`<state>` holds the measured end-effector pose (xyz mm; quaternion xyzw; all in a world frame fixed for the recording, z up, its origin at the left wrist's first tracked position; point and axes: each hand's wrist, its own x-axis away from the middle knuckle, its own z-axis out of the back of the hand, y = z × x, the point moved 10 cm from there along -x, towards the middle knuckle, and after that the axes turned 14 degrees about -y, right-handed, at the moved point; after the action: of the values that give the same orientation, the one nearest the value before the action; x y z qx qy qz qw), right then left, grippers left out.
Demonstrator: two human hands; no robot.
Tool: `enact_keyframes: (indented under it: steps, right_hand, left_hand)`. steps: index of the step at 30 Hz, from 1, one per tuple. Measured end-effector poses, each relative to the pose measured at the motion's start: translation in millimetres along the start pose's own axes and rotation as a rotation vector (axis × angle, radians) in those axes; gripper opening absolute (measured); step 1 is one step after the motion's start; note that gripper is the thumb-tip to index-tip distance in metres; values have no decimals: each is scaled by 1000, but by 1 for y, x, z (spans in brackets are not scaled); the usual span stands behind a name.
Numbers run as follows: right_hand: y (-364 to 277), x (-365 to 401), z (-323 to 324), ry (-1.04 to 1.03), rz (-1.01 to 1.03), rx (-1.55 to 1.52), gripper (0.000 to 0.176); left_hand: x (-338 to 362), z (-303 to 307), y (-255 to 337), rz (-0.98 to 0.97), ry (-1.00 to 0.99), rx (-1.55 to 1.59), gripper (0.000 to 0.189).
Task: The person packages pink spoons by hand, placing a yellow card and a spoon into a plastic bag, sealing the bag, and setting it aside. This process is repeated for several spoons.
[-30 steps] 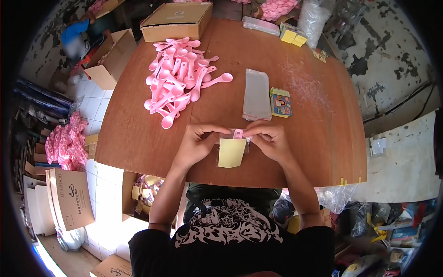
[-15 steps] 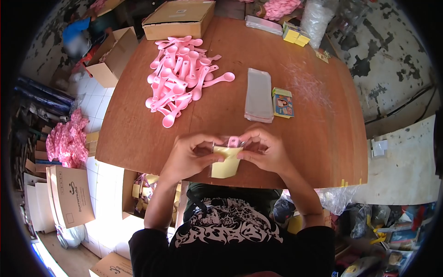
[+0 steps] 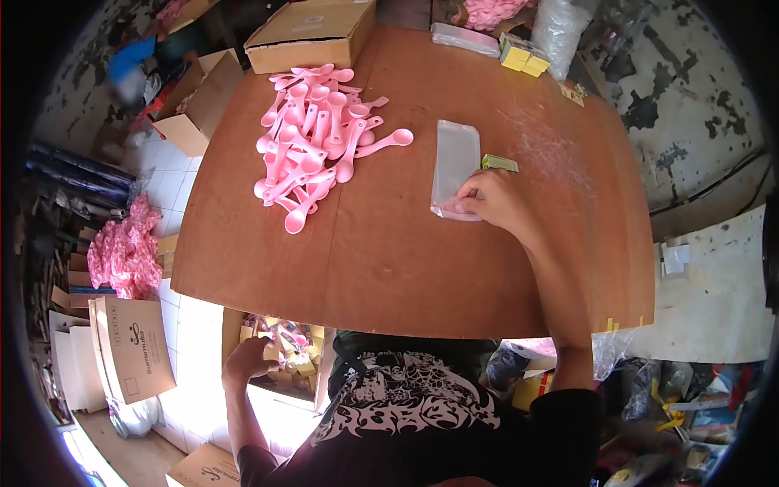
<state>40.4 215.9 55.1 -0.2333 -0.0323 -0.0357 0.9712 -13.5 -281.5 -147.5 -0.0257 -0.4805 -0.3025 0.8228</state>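
Note:
My right hand (image 3: pixel 497 200) reaches over the table, its fingertips pinched at the lower end of a stack of clear plastic bags (image 3: pixel 457 154). Partly hidden behind that hand lies a small stack of printed cards (image 3: pixel 499 163). Off the table's front edge, my left hand (image 3: pixel 247 361) hovers at an open carton (image 3: pixel 233 329), fingers apart and nothing visible in them. Inside the carton are several packed pieces (image 3: pixel 294 337) with yellow cards and pink parts. A heap of pink measuring spoons (image 3: pixel 312 150) covers the table's left side.
A closed cardboard box (image 3: pixel 308 36) stands at the table's back left. Along the back right are more plastic bags (image 3: pixel 464 38), yellow card stacks (image 3: pixel 523 55) and a clear plastic roll (image 3: pixel 558 36). A person in blue (image 3: pixel 130 61) is at the far left.
My hands have parted. The bagged spoon with its yellow card has left them; my left hand moved down-left to the carton, my right hand forward to the plastic bags.

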Motion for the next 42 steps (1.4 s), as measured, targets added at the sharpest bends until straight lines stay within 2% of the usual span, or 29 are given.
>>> enact_keyframes:
  steps: [1,3,5,6,8,9,11,13,14,16,17,19,21,22,23,24,25,26,27,28,30,31,33,34,35,38,40,41,42]
  right_hand:
    - [1,-1,-2,-23,-28,7,11]
    - [4,-2,-3,-22,-43,32,9]
    - [5,-3,-2,-21,-51,59,9]
    - [1,0,3,35,-15,55,8]
    - [-6,4,10,92,20,52,7]
    - [-12,7,15,103,41,47,8]
    - [-31,20,25,115,57,49,8]
    - [-77,35,13,-73,171,-41,8]
    - [-100,46,8,-144,230,-79,6]
    - [-131,65,7,-212,281,-114,5]
    - [-143,73,6,-262,328,-212,5]
    - [-145,80,8,-312,368,-309,6]
    - [-107,79,21,-214,208,-462,8]
    - [-79,75,25,-121,156,-446,11]
    - [-43,72,25,-33,-10,-459,12]
    - [-24,68,38,26,-105,-208,17]
    - [-10,66,37,26,-103,-206,17]
    - [-2,65,43,112,-60,-50,19]
    - [3,67,48,198,-16,106,22]
    - [3,66,47,207,19,238,27]
    - [15,65,41,160,-35,209,26]
    - [24,65,36,113,-96,177,26]
    - [31,64,33,132,-67,177,25]
    - [32,65,34,152,-40,176,24]
    - [35,66,34,153,-43,174,24]
    - [24,69,41,188,-11,201,24]
    - [-7,83,69,387,-68,340,12]
    - [-24,86,71,384,-60,341,12]
    - [-27,100,82,495,-111,79,10]
  left_hand:
    - [2,6,12,-3,-2,-3,42]
    - [8,16,71,-303,-49,299,38]
    - [23,23,133,-559,-236,293,32]
    - [29,36,151,-560,-236,296,32]
    - [61,56,210,-875,-366,268,28]
    - [59,67,222,-876,-366,267,28]
    - [85,119,259,-1220,-29,268,26]
    - [76,158,265,-788,318,408,28]
    - [70,165,281,-794,317,408,28]
    - [113,193,317,-1037,909,-40,27]
    - [108,192,317,-1046,908,-41,27]
    - [100,174,329,-1274,639,-38,26]
    - [103,173,331,-1329,644,27,20]
    - [99,174,327,-1364,576,146,20]
    - [96,175,324,-1395,507,265,21]
    - [95,172,321,-1394,508,266,21]
    - [83,169,314,-1384,366,474,22]
    - [70,166,309,-1361,222,678,23]
    - [69,165,310,-1363,227,678,23]
    - [69,169,307,-1422,214,823,24]
    - [63,171,305,-1541,109,1076,32]
    - [61,171,306,-1540,112,1076,32]
    - [52,177,299,-1459,199,1198,42]
    - [52,178,302,-1510,224,1118,54]
    - [50,178,302,-1510,220,1117,54]
    - [40,175,302,-1422,160,1243,76]
    - [35,177,299,-1398,195,1254,78]
    - [31,178,296,-1372,230,1267,80]
    - [30,179,296,-1369,238,1272,80]
